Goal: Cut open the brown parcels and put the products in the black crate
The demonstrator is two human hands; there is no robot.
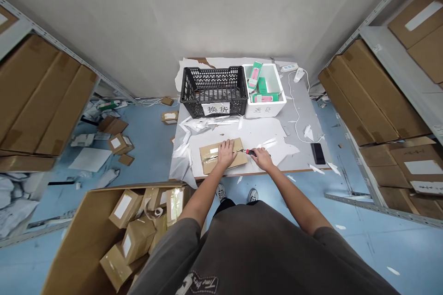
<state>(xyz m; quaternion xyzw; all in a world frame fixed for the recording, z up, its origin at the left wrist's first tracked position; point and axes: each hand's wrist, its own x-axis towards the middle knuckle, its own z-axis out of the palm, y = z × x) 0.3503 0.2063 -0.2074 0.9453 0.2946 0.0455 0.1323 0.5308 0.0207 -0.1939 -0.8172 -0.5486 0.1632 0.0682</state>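
A black crate with a paper label on its front stands on the worktop at upper centre of the frame. Touching or just beside it on the right is a white bin holding green-and-pink packages. Both stand beyond the hands, toward the wall. A power strip and a white cable lie right of the bin, and a black phone lies near the worktop's lower right corner. White paper and torn scraps are spread around the working spot.

At the lower left of the frame, a large open carton holds many small taped boxes. Shelves with brown cartons rise at both the left and right edges, and more boxes and packaging lie on the blue floor at left.

The cardboard box lies at the near edge of the worktop, in the middle of the frame, with tape along its seam. The left hand is on top of it, grip spread and palm down. The right hand, just beyond the box's right end, has its grip closed around a red-and-black cutter, whose tip points left over the box near the seam.
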